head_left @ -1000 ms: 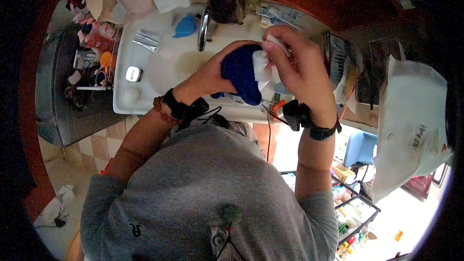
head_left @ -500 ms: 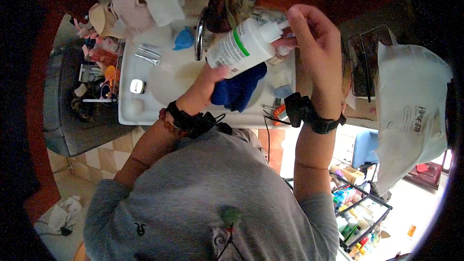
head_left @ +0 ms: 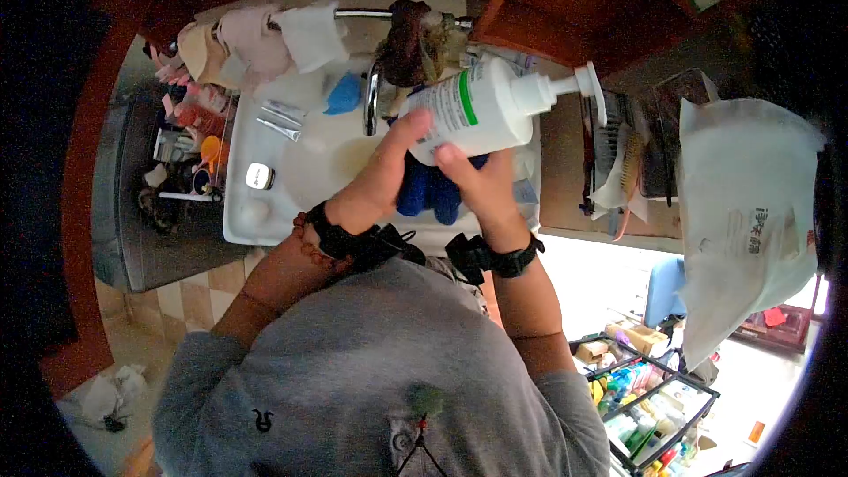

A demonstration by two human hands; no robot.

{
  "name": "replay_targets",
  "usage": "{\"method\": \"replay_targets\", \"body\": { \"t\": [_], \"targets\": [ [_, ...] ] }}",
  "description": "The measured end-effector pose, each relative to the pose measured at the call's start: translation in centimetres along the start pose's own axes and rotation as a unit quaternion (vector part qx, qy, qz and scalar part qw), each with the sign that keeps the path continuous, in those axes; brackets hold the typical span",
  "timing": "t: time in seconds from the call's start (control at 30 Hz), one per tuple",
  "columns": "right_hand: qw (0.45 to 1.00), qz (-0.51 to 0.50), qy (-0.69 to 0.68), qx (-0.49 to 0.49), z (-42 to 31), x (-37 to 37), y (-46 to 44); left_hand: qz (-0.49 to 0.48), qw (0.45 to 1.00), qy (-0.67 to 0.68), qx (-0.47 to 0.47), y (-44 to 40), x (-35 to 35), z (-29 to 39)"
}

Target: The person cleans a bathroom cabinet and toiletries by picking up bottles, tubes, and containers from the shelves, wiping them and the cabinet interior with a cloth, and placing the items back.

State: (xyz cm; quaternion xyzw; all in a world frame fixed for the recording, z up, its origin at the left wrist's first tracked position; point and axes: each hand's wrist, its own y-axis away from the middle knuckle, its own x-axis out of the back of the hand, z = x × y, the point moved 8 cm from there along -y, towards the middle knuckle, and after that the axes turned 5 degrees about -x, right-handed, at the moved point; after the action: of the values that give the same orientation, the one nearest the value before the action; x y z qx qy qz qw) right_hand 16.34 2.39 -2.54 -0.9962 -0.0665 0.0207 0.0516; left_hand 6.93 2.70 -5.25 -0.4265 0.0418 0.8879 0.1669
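Observation:
A white pump bottle (head_left: 505, 115) with a green band and small print is tilted over the sink, its pump head (head_left: 592, 93) pointing right. Around its base end my left hand (head_left: 375, 172) is closed, thumb pressed on the label. My right hand (head_left: 484, 184) grips its underside with the thumb up against it; the other fingers are hidden behind. Below the bottle a dark blue cloth (head_left: 428, 193) is partly covered by the hands.
The white sink (head_left: 291, 221) holds a blue item (head_left: 343, 93), silvery tubes (head_left: 281, 119) and a white-lidded jar (head_left: 259, 176). Behind the bottle stands a faucet (head_left: 372, 102). Brushes (head_left: 629, 159) and a hanging white bag (head_left: 742, 212) are to the right.
My right hand has come down from the pump end to the bottle's underside. The pump head now shows fully, and the bottle has shifted right and slightly down.

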Motion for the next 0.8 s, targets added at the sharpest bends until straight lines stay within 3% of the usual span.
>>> {"method": "replay_targets", "body": {
  "t": [0.03,0.13,0.2,0.23,0.3,0.4,0.43,0.53,0.63,0.73,0.77,0.8],
  "targets": [
    [0.999,0.029,0.009,0.018,-0.4,0.1,0.0,-0.017,0.998,-0.059,-0.021,-0.1,-0.3,0.9],
    [0.991,0.102,-0.074,0.038,-0.4,1.2,0.2,0.020,0.961,-0.274,0.035,0.0,-0.8,2.2],
    [0.990,0.126,-0.057,0.037,-1.1,1.8,0.0,-0.007,0.881,-0.451,0.144,0.2,0.1,3.3],
    [0.990,0.132,-0.042,0.026,-1.0,2.3,-0.2,-0.011,0.811,-0.546,0.211,0.4,1.4,3.9],
    [0.991,0.135,0.016,0.010,-1.6,3.0,-0.5,0.009,0.770,-0.618,0.159,1.2,2.3,5.9],
    [0.985,0.114,0.129,-0.002,-3.3,3.0,-0.8,0.053,0.733,-0.645,-0.210,2.1,0.3,11.3],
    [0.983,0.096,0.155,-0.003,-3.6,2.4,-0.8,0.017,0.819,-0.531,-0.217,1.9,-1.1,10.5],
    [0.977,0.078,0.194,0.034,-3.1,0.7,-0.8,0.002,0.928,-0.336,-0.159,0.1,-3.2,5.7],
    [0.961,0.095,0.240,0.099,-3.2,0.8,-0.9,0.031,0.944,-0.296,-0.145,-0.9,-2.0,4.1],
    [0.943,0.097,0.302,0.105,-4.4,1.7,-0.4,0.054,0.995,-0.056,-0.055,-1.4,0.3,1.9],
    [0.948,0.139,0.279,0.061,-4.7,2.7,0.1,0.079,0.993,-0.072,-0.043,-1.6,1.0,1.5],
    [0.950,0.141,0.263,0.090,-5.1,4.0,0.2,0.068,0.995,-0.062,-0.038,-1.7,0.8,1.6]
  ]
}}
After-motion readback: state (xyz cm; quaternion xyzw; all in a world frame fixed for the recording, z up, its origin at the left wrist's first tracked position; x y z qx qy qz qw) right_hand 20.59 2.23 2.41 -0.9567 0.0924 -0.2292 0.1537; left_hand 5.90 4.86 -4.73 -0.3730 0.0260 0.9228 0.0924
